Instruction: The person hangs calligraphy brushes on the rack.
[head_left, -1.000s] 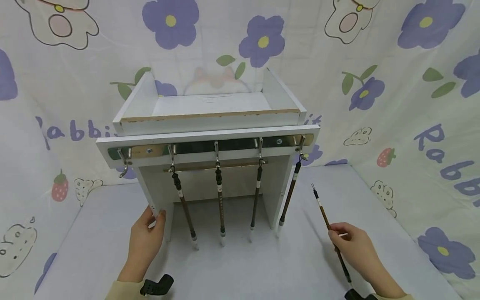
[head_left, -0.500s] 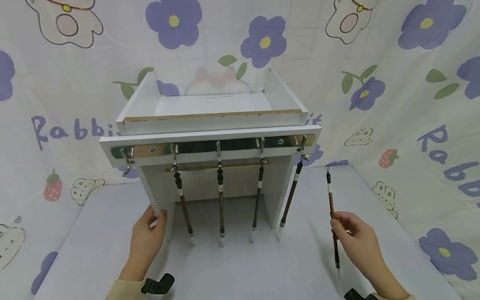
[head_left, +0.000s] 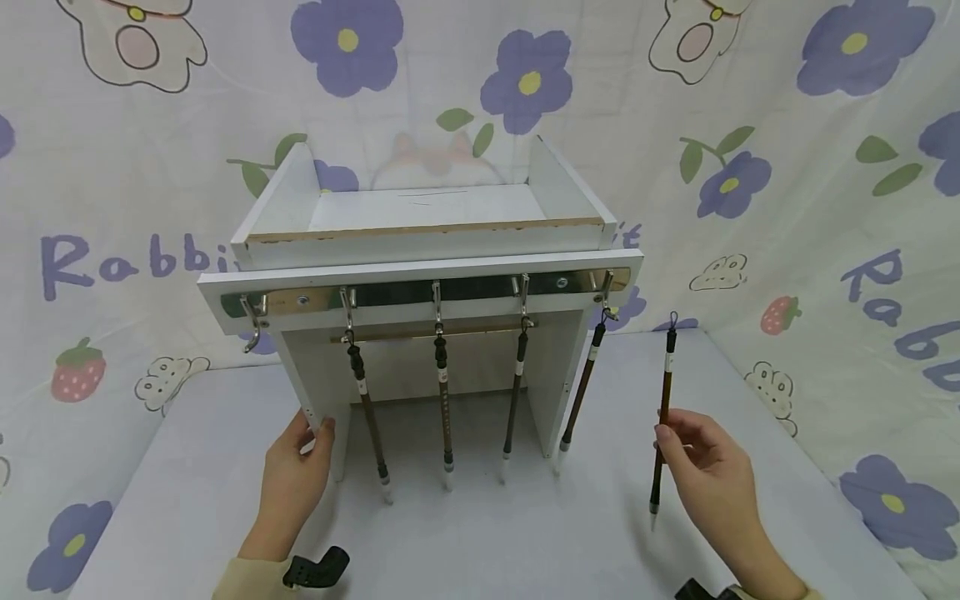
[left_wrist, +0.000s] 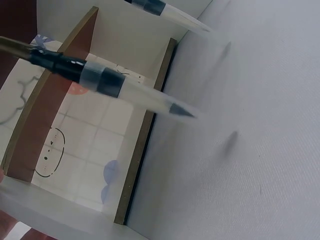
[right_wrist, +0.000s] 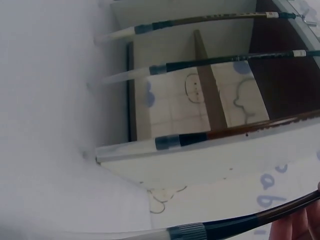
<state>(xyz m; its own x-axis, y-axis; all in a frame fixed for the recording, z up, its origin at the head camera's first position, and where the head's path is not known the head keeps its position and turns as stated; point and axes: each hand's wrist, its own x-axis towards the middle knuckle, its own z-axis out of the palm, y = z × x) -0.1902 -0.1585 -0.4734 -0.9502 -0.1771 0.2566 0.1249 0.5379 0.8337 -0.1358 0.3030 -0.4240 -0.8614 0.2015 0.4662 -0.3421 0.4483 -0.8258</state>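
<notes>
In the head view my right hand pinches a calligraphy brush by its brown handle. The brush stands nearly upright to the right of a white wooden rack, hanging loop at the top and pale covered tip at the bottom. Its dark lower end crosses the bottom of the right wrist view. My left hand grips the front edge of the rack's left side panel, thumb on the near side. Several other brushes hang tip down from hooks along the rack's front, one of them a brush close in the left wrist view.
A metal hook strip runs across the rack's front board; its far-left hook shows its whole curve. Above sits an open-topped shelf. The rack stands on a white table, with a flower-printed curtain behind and beside it.
The brush in my right hand has swung from a left-leaning slant to nearly upright and risen a little. My left hand keeps its grip on the rack's side panel.
</notes>
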